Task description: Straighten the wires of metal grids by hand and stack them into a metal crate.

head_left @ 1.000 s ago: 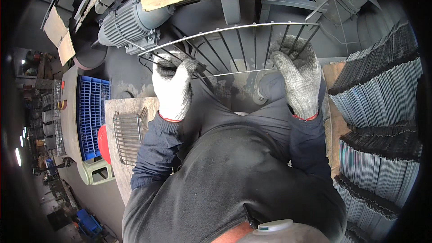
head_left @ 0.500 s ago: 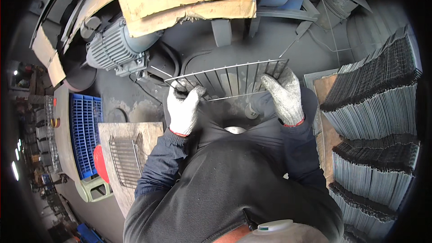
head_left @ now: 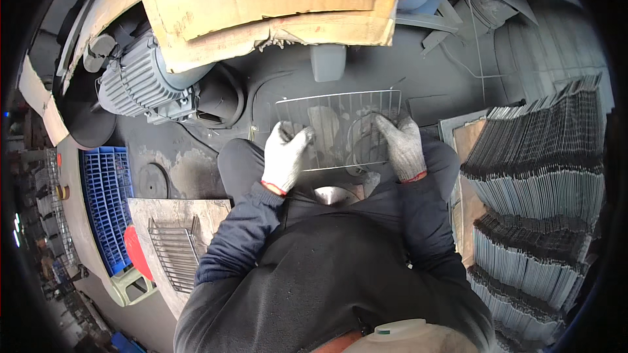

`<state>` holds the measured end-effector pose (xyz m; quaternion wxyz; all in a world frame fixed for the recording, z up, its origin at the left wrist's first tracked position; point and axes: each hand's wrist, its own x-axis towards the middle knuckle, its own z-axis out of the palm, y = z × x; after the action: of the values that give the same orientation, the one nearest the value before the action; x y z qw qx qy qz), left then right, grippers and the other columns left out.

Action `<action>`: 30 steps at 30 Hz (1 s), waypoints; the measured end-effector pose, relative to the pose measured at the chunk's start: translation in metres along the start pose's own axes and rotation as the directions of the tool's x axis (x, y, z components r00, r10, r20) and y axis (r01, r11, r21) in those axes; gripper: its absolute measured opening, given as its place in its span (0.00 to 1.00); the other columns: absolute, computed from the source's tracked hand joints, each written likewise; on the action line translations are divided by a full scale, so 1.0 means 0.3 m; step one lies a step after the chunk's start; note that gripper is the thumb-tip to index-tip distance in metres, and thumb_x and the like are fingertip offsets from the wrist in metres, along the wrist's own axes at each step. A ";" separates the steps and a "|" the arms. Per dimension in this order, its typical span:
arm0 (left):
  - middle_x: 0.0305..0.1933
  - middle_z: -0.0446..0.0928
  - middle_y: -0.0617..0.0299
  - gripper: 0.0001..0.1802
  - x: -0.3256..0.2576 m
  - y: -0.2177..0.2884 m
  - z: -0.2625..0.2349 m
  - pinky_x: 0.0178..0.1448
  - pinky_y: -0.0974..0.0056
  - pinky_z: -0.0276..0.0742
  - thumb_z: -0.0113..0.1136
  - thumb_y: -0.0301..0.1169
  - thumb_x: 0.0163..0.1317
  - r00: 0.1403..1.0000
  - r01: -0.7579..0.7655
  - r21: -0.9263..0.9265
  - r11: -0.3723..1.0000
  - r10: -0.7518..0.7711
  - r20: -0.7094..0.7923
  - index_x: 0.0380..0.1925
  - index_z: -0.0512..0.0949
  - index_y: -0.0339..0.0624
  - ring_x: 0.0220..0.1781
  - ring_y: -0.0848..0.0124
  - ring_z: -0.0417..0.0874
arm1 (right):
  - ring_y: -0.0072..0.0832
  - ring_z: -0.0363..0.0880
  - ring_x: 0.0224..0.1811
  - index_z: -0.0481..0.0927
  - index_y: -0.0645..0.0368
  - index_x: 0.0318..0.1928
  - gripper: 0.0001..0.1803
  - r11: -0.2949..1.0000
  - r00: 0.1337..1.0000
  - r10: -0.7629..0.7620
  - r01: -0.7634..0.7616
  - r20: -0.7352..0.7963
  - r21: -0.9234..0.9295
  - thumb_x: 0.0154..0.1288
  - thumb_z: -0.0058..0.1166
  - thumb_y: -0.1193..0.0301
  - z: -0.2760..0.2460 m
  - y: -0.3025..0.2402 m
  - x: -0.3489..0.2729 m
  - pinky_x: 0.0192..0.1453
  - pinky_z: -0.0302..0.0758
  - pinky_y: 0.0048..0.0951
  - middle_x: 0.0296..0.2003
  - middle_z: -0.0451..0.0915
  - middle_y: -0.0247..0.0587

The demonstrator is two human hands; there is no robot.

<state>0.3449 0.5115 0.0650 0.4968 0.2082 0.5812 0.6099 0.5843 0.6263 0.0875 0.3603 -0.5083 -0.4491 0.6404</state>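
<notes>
Your gloved left hand and right hand each grip the wire rack firmly, held above your knees; stacked racks crowd the right.

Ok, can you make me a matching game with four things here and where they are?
Things:
1. wire rack
2. motor
3. blue crate
4. cardboard

Places:
A. top of the picture
B. held in both gloved hands
C. far left, below the motor
D. upper left, under the cardboard's edge

Pairs: 1-B, 2-D, 3-C, 4-A. The left hand and right hand grip the rack.
</notes>
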 end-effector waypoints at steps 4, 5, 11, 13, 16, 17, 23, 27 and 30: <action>0.42 0.85 0.62 0.10 0.091 0.020 0.049 0.39 0.68 0.83 0.70 0.27 0.74 0.997 -0.023 0.005 1.000 0.022 0.067 0.49 0.79 0.36 0.38 0.77 0.84 | 0.22 0.85 0.39 0.85 0.64 0.53 0.11 0.998 0.996 -0.048 0.051 -0.077 0.037 0.76 0.67 0.71 -0.040 0.024 0.054 0.45 0.82 0.26 0.43 0.89 0.37; 0.42 0.85 0.62 0.11 0.108 0.040 0.051 0.39 0.68 0.82 0.70 0.27 0.74 0.996 -0.018 0.019 1.000 0.016 0.086 0.49 0.79 0.36 0.39 0.78 0.83 | 0.23 0.85 0.37 0.86 0.64 0.52 0.09 0.998 0.996 0.049 -0.051 -0.077 -0.022 0.77 0.65 0.73 -0.032 -0.031 0.039 0.44 0.82 0.26 0.42 0.89 0.37; 0.30 0.84 0.63 0.10 0.092 0.016 -0.111 0.34 0.66 0.80 0.70 0.29 0.73 0.997 -0.030 0.142 0.989 0.040 -0.071 0.45 0.78 0.37 0.25 0.72 0.83 | 0.18 0.80 0.32 0.87 0.60 0.49 0.05 0.999 0.998 -0.036 0.034 0.053 0.033 0.76 0.65 0.74 0.159 0.000 0.088 0.38 0.78 0.24 0.36 0.86 0.31; 0.29 0.82 0.62 0.10 0.087 0.051 -0.193 0.29 0.68 0.79 0.70 0.30 0.74 0.994 0.108 0.033 0.994 -0.107 -0.030 0.42 0.77 0.38 0.24 0.75 0.81 | 0.18 0.79 0.32 0.87 0.59 0.48 0.04 0.998 0.997 -0.013 0.018 0.078 -0.062 0.76 0.66 0.74 0.213 0.088 0.127 0.38 0.77 0.25 0.36 0.86 0.32; 0.28 0.82 0.61 0.11 0.097 0.030 -0.206 0.27 0.68 0.78 0.71 0.31 0.73 0.987 0.138 -0.062 0.988 -0.143 -0.077 0.41 0.77 0.39 0.23 0.75 0.81 | 0.19 0.81 0.34 0.87 0.58 0.47 0.04 0.992 0.989 0.044 -0.026 0.143 -0.122 0.76 0.65 0.74 0.218 0.070 0.112 0.39 0.78 0.24 0.37 0.86 0.32; 0.28 0.82 0.62 0.12 0.105 0.016 -0.179 0.28 0.68 0.79 0.72 0.31 0.73 0.992 0.102 -0.050 0.994 -0.105 -0.067 0.41 0.77 0.38 0.24 0.75 0.81 | 0.19 0.82 0.32 0.87 0.61 0.46 0.04 0.997 0.995 0.036 -0.030 0.095 -0.067 0.76 0.66 0.74 0.199 0.039 0.096 0.36 0.78 0.25 0.35 0.87 0.32; 0.37 0.80 0.67 0.15 0.121 0.045 0.104 0.38 0.67 0.76 0.78 0.32 0.68 0.985 0.051 -0.027 0.998 -0.046 0.165 0.44 0.80 0.38 0.35 0.79 0.77 | 0.22 0.85 0.38 0.85 0.63 0.53 0.08 0.989 0.980 -0.150 0.148 -0.129 -0.025 0.77 0.62 0.77 -0.042 -0.190 -0.013 0.44 0.81 0.27 0.38 0.88 0.35; 0.43 0.81 0.63 0.17 0.013 0.159 0.224 0.46 0.66 0.81 0.73 0.29 0.71 0.946 -0.210 -0.015 0.978 0.207 0.250 0.53 0.77 0.36 0.42 0.75 0.81 | 0.19 0.79 0.32 0.84 0.63 0.50 0.06 0.930 0.933 -0.339 0.312 -0.120 -0.196 0.75 0.62 0.79 -0.127 -0.462 -0.238 0.39 0.75 0.23 0.34 0.86 0.35; 0.49 0.82 0.60 0.20 -0.091 0.142 0.186 0.52 0.65 0.85 0.68 0.27 0.75 0.936 -0.320 0.003 0.948 0.315 0.157 0.62 0.75 0.36 0.46 0.72 0.85 | 0.23 0.79 0.30 0.84 0.65 0.45 0.06 0.449 0.577 -0.808 0.476 -0.116 -0.756 0.74 0.62 0.74 -0.102 -0.750 -0.492 0.40 0.77 0.27 0.30 0.83 0.35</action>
<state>0.3874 0.5238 0.1260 0.4324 0.3527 0.5084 0.6559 0.6481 0.5730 0.3453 0.4761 -0.5169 -0.7038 0.1040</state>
